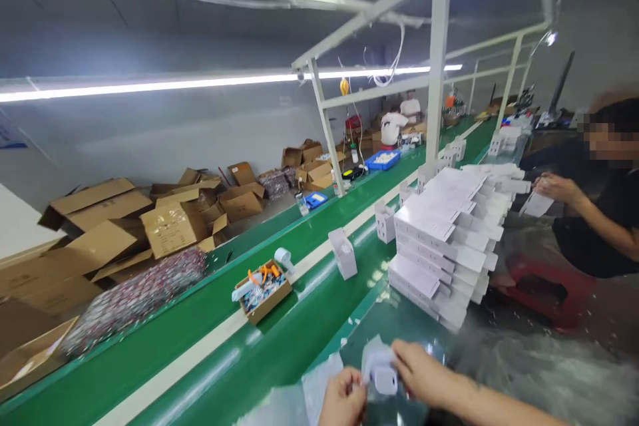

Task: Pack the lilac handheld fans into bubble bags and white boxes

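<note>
Head view: white plastic device (385, 381), seemingly bagged, is gripped by left hand (345, 397) and right hand (419, 371); could be dropped if loosened.

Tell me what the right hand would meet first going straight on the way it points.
The white gadget, which the right hand seems to touch with its fingers; exact depth is hard to judge.

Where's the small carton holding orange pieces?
The carton sits left of centre in the head view, on the green conveyor belt, left of a standing white box.
</note>
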`<state>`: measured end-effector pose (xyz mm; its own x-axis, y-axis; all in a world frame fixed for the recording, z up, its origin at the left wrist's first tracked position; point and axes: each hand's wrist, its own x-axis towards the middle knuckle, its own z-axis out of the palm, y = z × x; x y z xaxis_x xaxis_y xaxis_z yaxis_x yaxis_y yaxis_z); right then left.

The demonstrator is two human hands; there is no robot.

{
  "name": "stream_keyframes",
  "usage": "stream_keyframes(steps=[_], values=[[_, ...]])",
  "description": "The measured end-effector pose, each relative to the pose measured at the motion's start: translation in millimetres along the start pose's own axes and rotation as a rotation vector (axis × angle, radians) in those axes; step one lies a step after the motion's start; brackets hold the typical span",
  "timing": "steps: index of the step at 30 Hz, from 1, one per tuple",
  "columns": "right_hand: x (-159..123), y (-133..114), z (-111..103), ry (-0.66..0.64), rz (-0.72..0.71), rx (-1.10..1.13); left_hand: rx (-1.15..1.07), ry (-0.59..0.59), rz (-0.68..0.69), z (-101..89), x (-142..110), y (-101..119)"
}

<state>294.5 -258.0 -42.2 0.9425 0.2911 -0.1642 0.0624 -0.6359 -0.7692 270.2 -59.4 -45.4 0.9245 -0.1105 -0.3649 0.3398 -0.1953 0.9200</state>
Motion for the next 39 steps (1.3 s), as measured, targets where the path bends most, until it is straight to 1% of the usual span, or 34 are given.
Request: stream_keyframes(steps=[1, 2, 3, 5, 6, 8, 9, 10, 11, 12, 14, 15, 16, 17, 18, 19, 20, 22, 23, 24, 25, 26, 28, 30, 32, 33, 34, 36, 37, 39], values=[[-1.7, -9.7, -7.1, 0.032, -0.071, -0.056, -0.119, 0.009, -0.022, -1.7, -2.2, 5.0], [-2.6, -18.6, -14.1, 0.039, -0.105, -0.057, -0.208, 0.017, -0.016, -4.2, -4.5, 10.7], [-2.4, -25.8, -20.1, 0.038, -0.103, 0.015, -0.256, 0.023, -0.013, -7.9, -6.8, 16.6], [-0.2, -34.4, -27.4, -0.021, -0.048, 0.286, -0.292, 0.076, 0.028, -18.7, -10.6, 27.8], [1.4, -36.1, -28.0, -0.067, -0.009, 0.439, -0.309, 0.119, 0.073, -25.0, -12.2, 32.3], [4.7, -37.1, -23.1, -0.155, 0.055, 0.715, -0.353, 0.213, 0.219, -36.3, -13.9, 37.9], [6.4, -37.4, -18.1, -0.184, 0.076, 0.834, -0.363, 0.224, 0.296, -39.7, -13.7, 38.9], [7.9, -38.3, -11.8, -0.202, 0.085, 0.947, -0.350, 0.192, 0.352, -41.1, -12.5, 38.7], [9.3, -39.8, -4.9, -0.215, 0.084, 1.051, -0.316, 0.118, 0.375, -40.0, -10.0, 37.7], [10.5, -41.9, 2.2, -0.234, 0.075, 1.141, -0.273, 0.020, 0.356, -36.6, -6.4, 36.1], [12.1, -46.0, 13.7, -0.311, 0.047, 1.250, -0.209, -0.189, 0.243, -25.1, 2.9, 32.6], [12.8, -46.4, 16.4, -0.364, 0.037, 1.269, -0.203, -0.269, 0.183, -18.5, 7.5, 31.4], [13.6, -44.6, 16.3, -0.415, 0.037, 1.269, -0.203, -0.320, 0.138, -12.3, 11.3, 30.6], [14.7, -39.5, 13.0, -0.442, 0.045, 1.255, -0.196, -0.342, 0.115, -7.2, 13.8, 30.1], [16.2, -30.6, 6.4, -0.416, 0.065, 1.234, -0.173, -0.330, 0.114, -3.6, 14.8, 29.9], [18.3, -17.8, -2.7, -0.324, 0.098, 1.209, -0.134, -0.281, 0.130, -1.5, 14.2, 29.4], [20.8, -1.3, -13.4, -0.158, 0.156, 1.181, -0.090, -0.193, 0.156, -0.8, 12.4, 28.2], [27.1, 38.0, -34.4, 0.293, 0.327, 1.114, -0.036, 0.032, 0.186, -2.9, 6.8, 22.8], [30.6, 57.8, -42.4, 0.515, 0.446, 1.082, -0.046, 0.144, 0.179, -4.9, 4.2, 18.3], [34.5, 75.5, -47.5, 0.615, 0.536, 1.073, -0.077, 0.240, 0.152, -7.3, 2.5, 12.7], [38.6, 90.1, -49.3, 0.646, 0.578, 1.106, -0.121, 0.312, 0.121, -9.9, 2.1, 6.6], [42.6, 100.8, -47.9, 0.684, 0.583, 1.150, -0.168, 0.370, 0.094, -12.6, 3.0, 0.6], [48.9, 110.7, -36.9, 0.740, 0.562, 1.195, -0.263, 0.444, 0.059, -19.0, 6.8, -9.2], [49.4, 109.4, -19.6, 0.792, 0.518, 1.188, -0.362, 0.513, 0.030, -28.9, 9.6, -14.7], [42.3, 102.3, -3.4, 0.798, 0.449, 1.066, -0.458, 0.583, -0.009, -43.9, 8.1, -17.0], [36.8, 97.7, 2.3, 0.778, 0.384, 0.936, -0.502, 0.610, -0.027, -53.1, 5.8, -17.5], [31.0, 92.3, 5.7, 0.747, 0.295, 0.769, -0.544, 0.626, -0.042, -63.0, 2.5, -17.9], [22.0, 79.0, 6.4, 0.646, 0.062, 0.419, -0.637, 0.608, -0.063, -81.9, -5.2, -17.2], [20.0, 71.0, 4.7, 0.565, -0.067, 0.271, -0.689, 0.589, -0.065, -89.5, -9.0, -15.9], [21.4, 53.3, 1.7, 0.371, -0.280, 0.071, -0.782, 0.558, -0.047, -97.9, -14.9, -10.0]])
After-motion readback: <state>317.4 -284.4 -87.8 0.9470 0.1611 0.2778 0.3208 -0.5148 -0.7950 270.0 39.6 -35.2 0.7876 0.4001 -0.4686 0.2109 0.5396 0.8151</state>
